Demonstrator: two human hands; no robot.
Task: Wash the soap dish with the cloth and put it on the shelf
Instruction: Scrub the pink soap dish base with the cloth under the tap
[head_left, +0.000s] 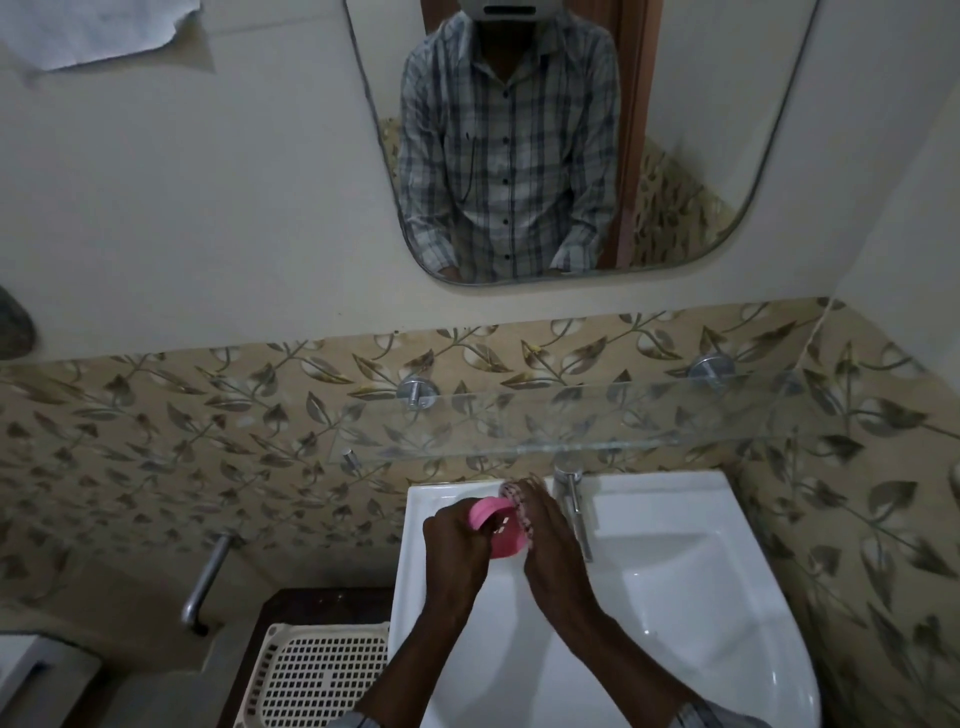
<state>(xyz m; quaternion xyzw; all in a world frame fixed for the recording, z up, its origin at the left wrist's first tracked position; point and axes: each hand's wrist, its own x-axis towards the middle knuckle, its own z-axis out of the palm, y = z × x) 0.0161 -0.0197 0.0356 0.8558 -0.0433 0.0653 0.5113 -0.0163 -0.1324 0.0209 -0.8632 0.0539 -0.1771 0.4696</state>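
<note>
the scrubbing step is in hand. low in the centre of the frame, over the white sink (675, 597), the left hand (457, 540) is curled around the pink soap dish (498, 525), gripping it by its left edge and holding it tilted above the basin. the right hand (550, 535) is pressed against the dish's right side with the cloth (519, 501) bunched under its fingers; only a patterned strip of cloth shows between hand and dish, so how much of it is in the grip is hard to tell. the tap (576, 509) stands just right of the hands; whether water runs cannot be told.

the glass shelf (623, 415) sits across the middle of the frame, above the sink and just above the hands, with nothing seen on it. a slotted basket (317, 670) lies at lower left, beside the sink.

judging from this, washing is under way and placing is not yet done. next would likely be a rinse, then the left hand lifting the dish up and setting it flat on the shelf, minding a wet, slippery grip.
</note>
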